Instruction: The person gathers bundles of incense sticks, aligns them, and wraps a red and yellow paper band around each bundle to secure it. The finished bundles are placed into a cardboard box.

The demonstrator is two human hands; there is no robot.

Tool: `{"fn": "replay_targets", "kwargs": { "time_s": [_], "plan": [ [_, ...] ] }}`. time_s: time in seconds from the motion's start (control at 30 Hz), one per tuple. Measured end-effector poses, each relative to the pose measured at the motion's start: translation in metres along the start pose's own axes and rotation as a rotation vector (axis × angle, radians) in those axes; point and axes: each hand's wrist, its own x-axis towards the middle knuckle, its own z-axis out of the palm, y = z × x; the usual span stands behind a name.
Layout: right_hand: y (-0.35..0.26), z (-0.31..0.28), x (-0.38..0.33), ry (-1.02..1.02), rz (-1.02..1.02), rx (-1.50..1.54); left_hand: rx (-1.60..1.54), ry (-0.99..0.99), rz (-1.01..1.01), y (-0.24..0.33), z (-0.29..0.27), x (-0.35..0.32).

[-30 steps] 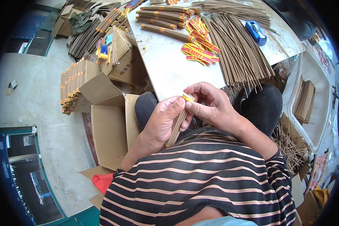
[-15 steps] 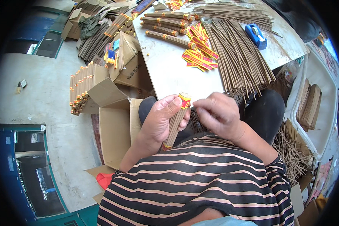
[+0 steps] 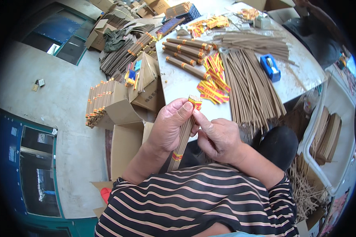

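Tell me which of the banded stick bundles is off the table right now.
The bundle in the left hand: this held bundle is gripped upright, the right hand at its top band. The other banded bundles lie flat on the table.

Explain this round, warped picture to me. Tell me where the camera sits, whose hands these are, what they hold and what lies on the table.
The camera is worn on a person's head and looks down, so you see their own striped sleeves and both bare hands from above. Its wide lens bends straight edges near the rim. The left hand grips a bundle of thin brown sticks, banded in red and yellow near its lower end. The right hand pinches the red and yellow wrapper at the bundle's top. On the white table ahead lie loose brown sticks, a heap of red and yellow paper labels, several finished bundles and a blue tape dispenser. Open cardboard boxes stand on the floor to the left.
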Motion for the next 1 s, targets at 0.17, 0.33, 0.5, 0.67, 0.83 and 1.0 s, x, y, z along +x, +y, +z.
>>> {"fn": "replay_targets", "kwargs": {
  "time_s": [0.17, 0.33, 0.5, 0.67, 0.83, 1.0],
  "plan": [
    [-0.008, -0.012, 0.029, -0.038, 0.072, -0.114, 0.033, 0.058, 0.154, 0.011, 0.011, 0.023],
    [-0.005, -0.029, 0.043, -0.048, 0.091, -0.099, 0.059, 0.110, 0.240, 0.015, 0.037, 0.042],
    [0.001, -0.042, 0.044, -0.040, 0.156, -0.007, 0.154, 0.206, 0.322, 0.009, 0.056, 0.055],
    [0.001, -0.056, 0.048, -0.081, 0.320, 0.348, 0.149, 0.227, 0.367, 0.011, 0.062, 0.060],
    [0.001, -0.056, 0.048, -0.125, 0.401, 0.507, 0.121, 0.232, 0.421, 0.009, 0.070, 0.063],
    [0.001, -0.055, 0.047, -0.037, 0.252, 0.278, 0.137, 0.194, 0.432, 0.008, 0.074, 0.065]
  ]
}}
